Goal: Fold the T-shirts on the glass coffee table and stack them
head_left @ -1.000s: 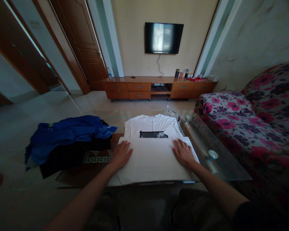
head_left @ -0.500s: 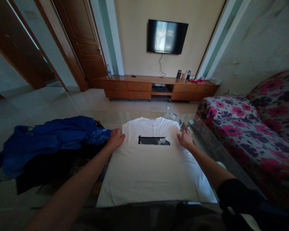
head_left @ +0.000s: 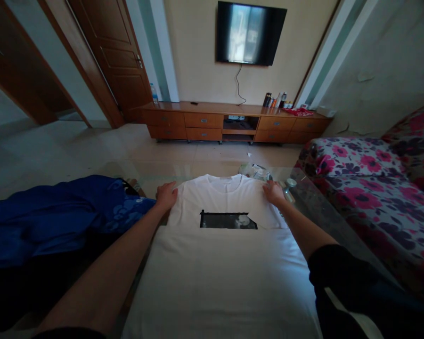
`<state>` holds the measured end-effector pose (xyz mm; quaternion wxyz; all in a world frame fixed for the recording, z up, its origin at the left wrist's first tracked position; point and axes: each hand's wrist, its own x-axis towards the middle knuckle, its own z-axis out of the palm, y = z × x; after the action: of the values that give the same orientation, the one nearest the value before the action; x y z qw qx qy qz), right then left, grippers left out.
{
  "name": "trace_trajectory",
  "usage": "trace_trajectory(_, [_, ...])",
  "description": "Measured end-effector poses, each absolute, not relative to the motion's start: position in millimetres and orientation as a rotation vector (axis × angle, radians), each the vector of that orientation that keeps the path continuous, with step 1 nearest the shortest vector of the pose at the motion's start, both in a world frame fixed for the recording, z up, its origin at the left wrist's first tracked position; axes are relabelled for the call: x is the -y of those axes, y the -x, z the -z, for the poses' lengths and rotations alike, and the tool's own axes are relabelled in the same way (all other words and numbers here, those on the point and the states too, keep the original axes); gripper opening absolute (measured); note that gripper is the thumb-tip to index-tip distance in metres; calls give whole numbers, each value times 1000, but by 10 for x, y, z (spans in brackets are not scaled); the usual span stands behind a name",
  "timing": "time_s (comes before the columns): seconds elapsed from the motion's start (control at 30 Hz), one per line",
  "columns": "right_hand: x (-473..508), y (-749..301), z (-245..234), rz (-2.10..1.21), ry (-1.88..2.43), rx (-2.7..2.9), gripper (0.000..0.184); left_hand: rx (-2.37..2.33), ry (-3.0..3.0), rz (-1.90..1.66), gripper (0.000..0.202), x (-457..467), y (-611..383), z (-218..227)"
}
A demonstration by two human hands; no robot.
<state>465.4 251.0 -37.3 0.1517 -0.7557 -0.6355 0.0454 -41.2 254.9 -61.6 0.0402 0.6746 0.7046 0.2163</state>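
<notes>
A white T-shirt (head_left: 219, 273) lies spread in front of me, neckline at the far side, with a dark rectangular print (head_left: 226, 221) on it. A straight fabric edge crosses the shirt along the print's lower side. My left hand (head_left: 167, 196) is at the shirt's left shoulder edge, fingers curled in against the cloth. At the opposite shoulder, my right hand (head_left: 274, 192) is closed on the fabric edge. Some fingertips of both hands are hidden.
Blue clothing (head_left: 63, 212) is heaped at left over dark cloth. The shirt rests on a glass table (head_left: 311, 207), with a small glass jar (head_left: 290, 182) and a crumpled plastic bag (head_left: 250, 170) near it. A floral sofa (head_left: 367, 197) stands right; a low wooden cabinet (head_left: 203, 121) is ahead.
My view has come closer and tilted down. Both hands have shifted outward and up along the shirt's shoulders, and the straight edge below the print shows more clearly.
</notes>
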Motion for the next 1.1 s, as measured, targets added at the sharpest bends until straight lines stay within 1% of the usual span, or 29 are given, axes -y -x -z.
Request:
trace_trajectory(0.17, [-2744,-4591,484,-166,2228,1775,55,-2261,-2001,-652,48,-2704,297,642])
trace_trajectory(0.37, [-2825,-4395,491,-149,2206,1783,61,-2189,-2084,-592,45,-2789,40,629])
trace_trajectory(0.43, [-2799,-4327,462,-109,2200,1784,58,-2151,-2097,-541,44,-2786,-46,593])
trace_trajectory(0.53, [-2727,-4257,371,-78,2162,1783,49,-2104,-2114,-472,39,-2732,-137,501])
trace_trajectory(0.7, [-2503,-4193,63,-164,2053,1728,35,-2076,-2164,-650,21,-2515,-180,225])
trace_trajectory(0.83, [-2091,-4162,-282,-220,1911,1720,26,-1910,-2210,-750,16,-2147,-160,-149])
trace_trajectory(0.97, [-1336,-4229,-599,-168,1665,1816,22,-1761,-2262,-963,16,-1485,-60,-504])
trace_trajectory(1.1, [-314,-4418,-719,-105,1585,1882,19,-1603,-2411,-979,15,-610,148,-588])
